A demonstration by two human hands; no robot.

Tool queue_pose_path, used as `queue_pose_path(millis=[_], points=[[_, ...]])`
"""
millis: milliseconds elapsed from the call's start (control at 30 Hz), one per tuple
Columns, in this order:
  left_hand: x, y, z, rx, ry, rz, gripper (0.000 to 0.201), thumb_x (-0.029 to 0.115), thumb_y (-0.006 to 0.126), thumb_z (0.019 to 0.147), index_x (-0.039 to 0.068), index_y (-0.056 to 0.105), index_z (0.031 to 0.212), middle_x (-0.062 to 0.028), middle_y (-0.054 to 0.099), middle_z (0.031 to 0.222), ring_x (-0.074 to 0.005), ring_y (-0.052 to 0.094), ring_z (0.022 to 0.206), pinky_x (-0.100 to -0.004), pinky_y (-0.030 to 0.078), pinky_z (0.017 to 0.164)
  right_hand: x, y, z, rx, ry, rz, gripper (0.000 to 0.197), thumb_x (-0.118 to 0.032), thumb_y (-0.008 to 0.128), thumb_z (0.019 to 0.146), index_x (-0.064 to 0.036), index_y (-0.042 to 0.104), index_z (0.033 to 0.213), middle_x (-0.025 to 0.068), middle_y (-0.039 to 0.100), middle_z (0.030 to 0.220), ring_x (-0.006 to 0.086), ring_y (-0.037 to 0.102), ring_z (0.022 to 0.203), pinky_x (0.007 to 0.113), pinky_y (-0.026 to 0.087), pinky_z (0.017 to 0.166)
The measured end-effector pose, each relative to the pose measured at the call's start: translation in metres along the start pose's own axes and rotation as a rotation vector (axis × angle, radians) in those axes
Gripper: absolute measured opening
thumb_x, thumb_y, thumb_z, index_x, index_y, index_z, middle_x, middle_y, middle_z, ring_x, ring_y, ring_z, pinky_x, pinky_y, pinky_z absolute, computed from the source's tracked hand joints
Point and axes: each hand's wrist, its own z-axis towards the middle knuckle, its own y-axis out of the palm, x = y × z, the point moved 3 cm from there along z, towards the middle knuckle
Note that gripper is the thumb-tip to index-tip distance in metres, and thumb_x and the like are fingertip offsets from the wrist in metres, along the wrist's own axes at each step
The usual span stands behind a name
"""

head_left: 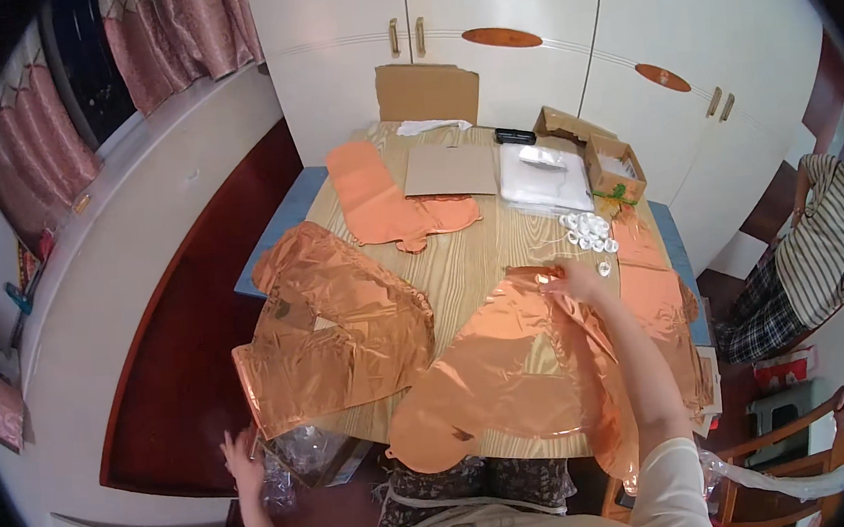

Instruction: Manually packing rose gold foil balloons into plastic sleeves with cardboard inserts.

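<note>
A flat copper-coloured foil balloon (493,388) lies across the near part of the wooden table, its rounded end hanging toward me. My right hand (572,282) is closed at the balloon's far corner, where a small white spot shows by the fingertips. Off the table's left edge, my left hand (244,462) has its fingers apart and holds nothing I can see. It is nearest to the lower corner of a second, wrinkled foil balloon (337,321). Small white rolls (590,232) sit in a cluster beyond my right hand.
More foil balloons lie at the far left (365,188) and right edge (650,284). Cardboard (449,169), a clear plastic packet (545,177) and an open carton (616,164) stand at the back. A box of plastic bags (313,454) sits below. Another person (816,229) stands right, near a wooden chair (761,470).
</note>
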Motion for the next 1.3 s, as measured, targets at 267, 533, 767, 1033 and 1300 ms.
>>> queue_pose_path(millis=[267,533,767,1033,1300], points=[[0.133,-0.102,0.035,0.511,0.379,0.189,0.031,0.023,0.063,0.085,0.004,0.064,0.109,-0.0194,0.053,0.133,-0.0382,0.047,0.124,-0.0459,0.036,0.106,-0.043,0.012,-0.034,0.678,-0.292,-0.377,0.054,-0.026,0.072,0.079,-0.0079,0.051,0.125,0.0211,0.047,0.134,0.0373,0.047,0.119,0.046,0.039,0.100],[0.273,-0.022,0.068,-0.071,0.784,0.044,0.059,0.043,0.062,0.086,0.006,0.052,0.131,-0.0178,0.048,0.139,-0.0342,0.041,0.133,-0.0508,0.028,0.111,-0.108,0.073,-0.114,0.197,-0.408,-0.433,0.065,-0.053,0.057,0.086,-0.0117,0.047,0.136,0.0179,0.038,0.146,0.0415,0.032,0.136,0.065,0.023,0.108],[0.305,0.001,0.091,-0.029,0.781,0.093,0.070,0.051,0.061,0.085,0.009,0.045,0.138,-0.0168,0.040,0.147,-0.0341,0.031,0.139,-0.0565,0.020,0.113,-0.086,0.092,-0.143,0.125,-0.327,-0.472,0.079,-0.070,0.045,0.086,-0.0171,0.042,0.144,0.0151,0.029,0.153,0.0429,0.023,0.141,0.070,0.016,0.108],[0.316,-0.080,0.140,0.268,0.858,-0.295,0.063,0.025,0.065,0.086,0.000,0.040,0.139,-0.0188,0.064,0.104,-0.0344,0.063,0.099,-0.0440,0.047,0.091,-0.081,0.098,-0.139,0.156,-0.312,-0.401,0.079,-0.067,0.046,0.087,-0.0136,0.039,0.145,0.0172,0.030,0.153,0.0437,0.022,0.141,0.069,0.015,0.108],[0.232,-0.241,0.287,0.603,0.507,-0.226,0.060,0.027,0.057,0.095,-0.001,0.036,0.144,-0.0226,0.053,0.132,-0.0350,0.050,0.124,-0.0409,0.039,0.103,-0.052,0.058,-0.141,0.183,-0.192,-0.329,0.078,-0.064,0.046,0.090,-0.0087,0.039,0.144,0.0177,0.031,0.153,0.0390,0.019,0.144,0.064,0.013,0.112]])
